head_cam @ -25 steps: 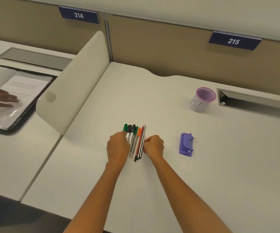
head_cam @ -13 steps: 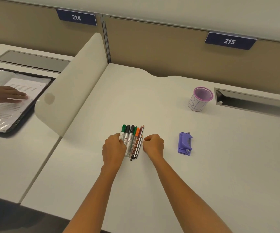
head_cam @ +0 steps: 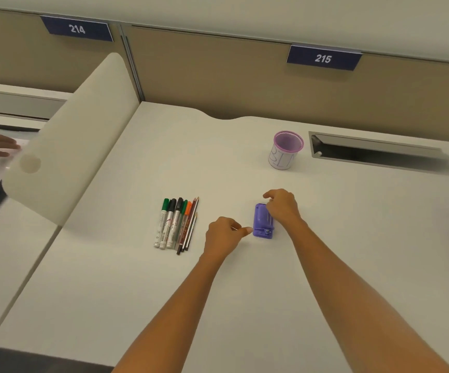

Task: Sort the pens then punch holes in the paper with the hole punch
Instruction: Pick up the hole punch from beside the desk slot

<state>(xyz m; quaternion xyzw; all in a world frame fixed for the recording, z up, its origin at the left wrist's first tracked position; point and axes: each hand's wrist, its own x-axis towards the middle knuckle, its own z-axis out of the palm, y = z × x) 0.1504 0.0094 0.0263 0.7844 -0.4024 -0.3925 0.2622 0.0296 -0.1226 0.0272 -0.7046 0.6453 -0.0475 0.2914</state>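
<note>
Desk [head_cam: 325, 265]: pale work surface holding everything below
Pens [head_cam: 176, 224]: markers and pencils in a neat side-by-side row, left of centre, well apart from the cup
Cup [head_cam: 285, 154]: purple-rimmed pot at the back, nothing seen inside
Right hand [head_cam: 282, 207]: fingers bent down over the far right of the hole punch [head_cam: 262, 224]; firm grip cannot be told
Left hand [head_cam: 222, 234]: fingers curled in, holding nothing, thumb tip at the punch's near left corner
Hole punch: purple, lying between both hands
Progress: sorting looks done; punching not begun, no paper seen on this desk

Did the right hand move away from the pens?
Yes. The right hand went rightward, from beside the pens to the purple hole punch.
</note>
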